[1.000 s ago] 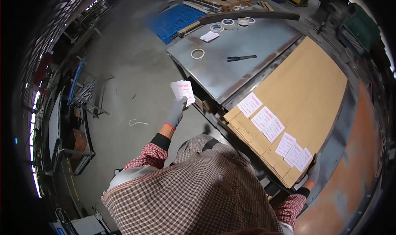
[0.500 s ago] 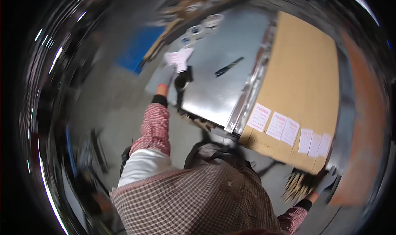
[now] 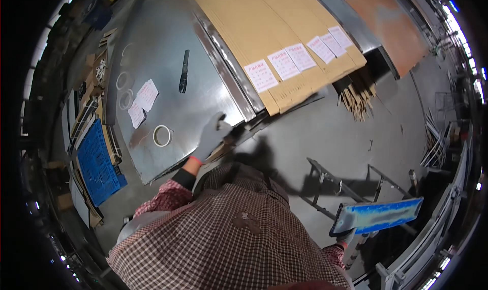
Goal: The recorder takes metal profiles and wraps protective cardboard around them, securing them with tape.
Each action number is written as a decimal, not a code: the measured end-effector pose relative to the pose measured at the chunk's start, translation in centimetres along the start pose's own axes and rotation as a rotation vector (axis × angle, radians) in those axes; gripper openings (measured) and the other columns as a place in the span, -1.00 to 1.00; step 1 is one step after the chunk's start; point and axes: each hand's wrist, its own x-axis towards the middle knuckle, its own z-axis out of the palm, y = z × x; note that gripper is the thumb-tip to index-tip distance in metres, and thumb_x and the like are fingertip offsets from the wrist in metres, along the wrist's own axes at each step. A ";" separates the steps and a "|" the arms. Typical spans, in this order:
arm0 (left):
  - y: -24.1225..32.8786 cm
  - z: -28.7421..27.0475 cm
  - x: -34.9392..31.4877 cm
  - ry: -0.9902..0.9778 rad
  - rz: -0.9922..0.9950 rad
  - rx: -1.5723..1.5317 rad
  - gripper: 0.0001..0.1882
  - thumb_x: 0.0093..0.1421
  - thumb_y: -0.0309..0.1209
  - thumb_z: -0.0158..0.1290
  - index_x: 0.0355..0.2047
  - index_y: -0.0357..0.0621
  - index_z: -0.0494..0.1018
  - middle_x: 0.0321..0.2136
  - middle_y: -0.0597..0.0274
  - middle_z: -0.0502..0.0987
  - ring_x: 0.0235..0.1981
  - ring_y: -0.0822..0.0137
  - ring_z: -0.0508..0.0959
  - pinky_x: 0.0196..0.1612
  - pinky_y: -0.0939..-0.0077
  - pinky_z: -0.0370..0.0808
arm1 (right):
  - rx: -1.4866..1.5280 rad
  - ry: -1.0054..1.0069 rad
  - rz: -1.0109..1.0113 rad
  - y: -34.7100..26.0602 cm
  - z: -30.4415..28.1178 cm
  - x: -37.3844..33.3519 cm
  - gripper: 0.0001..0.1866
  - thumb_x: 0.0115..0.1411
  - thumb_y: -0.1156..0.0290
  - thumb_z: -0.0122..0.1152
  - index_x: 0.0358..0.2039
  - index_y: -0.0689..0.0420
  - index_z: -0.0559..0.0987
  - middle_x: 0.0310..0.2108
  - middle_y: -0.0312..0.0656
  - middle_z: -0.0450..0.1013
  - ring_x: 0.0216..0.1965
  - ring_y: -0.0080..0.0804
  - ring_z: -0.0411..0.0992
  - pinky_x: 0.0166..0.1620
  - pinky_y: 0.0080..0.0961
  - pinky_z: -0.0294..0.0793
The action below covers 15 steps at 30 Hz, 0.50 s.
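While blue panel (image 3: 382,214) slants across lower right of frame, right hand (image 3: 347,236) meets its lower left end, fingers hidden, can't tell how firmly. Looks like lifting or steadying step; next move calls for sure hold there. Left hand (image 3: 207,136), centre frame, at near edge of metal table (image 3: 206,99): fingers loosely apart, nothing seen between. Upper right: white slips (image 3: 285,64) on cardboard (image 3: 244,23).

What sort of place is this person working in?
Probably a factory workshop or packing area: a metal-topped table with a tape roll, flat cardboard bearing printed slips, and a blue plastic pallet.
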 end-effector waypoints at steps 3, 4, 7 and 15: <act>2.2 4.7 0.0 -0.070 0.023 0.168 -0.09 0.08 -0.17 0.19 0.27 -0.37 -0.02 -0.46 0.07 0.55 -0.46 0.20 0.56 -0.39 0.33 0.47 | 0.269 0.235 0.013 0.8 3.3 0.3 -0.20 0.31 -0.22 -0.30 0.37 0.07 0.02 0.39 -0.19 -0.05 0.39 -0.18 -0.12 0.39 -0.20 -0.25; 1.1 6.2 1.2 -0.010 -0.007 0.231 -0.08 0.05 -0.15 0.19 0.26 -0.38 -0.01 -0.43 -0.01 0.56 -0.42 0.09 0.57 -0.35 0.26 0.47 | 0.287 0.240 0.013 1.1 4.0 -0.2 -0.20 0.31 -0.22 -0.30 0.37 0.07 0.02 0.39 -0.19 -0.05 0.39 -0.18 -0.12 0.39 -0.20 -0.25; -0.4 6.9 3.5 0.057 -0.078 0.237 -0.15 -0.04 -0.14 0.21 0.16 -0.37 0.13 -0.32 -0.19 0.55 -0.27 -0.13 0.57 -0.23 0.12 0.47 | -0.142 0.170 -0.157 2.5 5.4 -1.2 -0.12 0.29 -0.29 -0.30 0.34 0.20 0.06 0.34 -0.11 0.06 0.32 -0.15 0.04 0.36 -0.26 -0.07; 0.0 4.2 6.0 0.316 -0.012 0.065 -0.64 0.08 -0.26 0.10 -0.25 -0.33 0.40 -0.45 -0.09 0.55 -0.43 -0.02 0.54 -0.29 0.13 0.46 | -0.599 0.212 -0.125 13.8 18.5 -3.7 -0.41 0.33 0.05 -0.03 0.11 0.34 0.34 0.16 0.06 0.30 0.13 -0.15 0.28 0.20 -0.27 0.20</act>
